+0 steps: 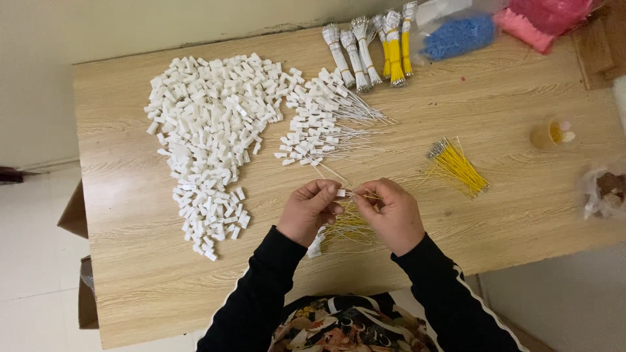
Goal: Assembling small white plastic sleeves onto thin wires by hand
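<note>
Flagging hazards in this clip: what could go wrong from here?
The left hand pinches a small white plastic connector while the right hand feeds a thin yellow wire; the wire could bend or miss the slot. A sleeve could sweep the heap of white plastic connectors off the wooden table.

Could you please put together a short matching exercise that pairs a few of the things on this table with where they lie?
Things:
1. big heap of white plastic connectors
2. loose yellow wires
3. bag of blue pieces
4. small white connector

Places:
A. pinched between the left hand and the right hand
B. far edge of the table, towards the right
C. left part of the table
D. right of the hands, fanned out on the wood

Pairs: 1-C, 2-D, 3-B, 4-A
</note>
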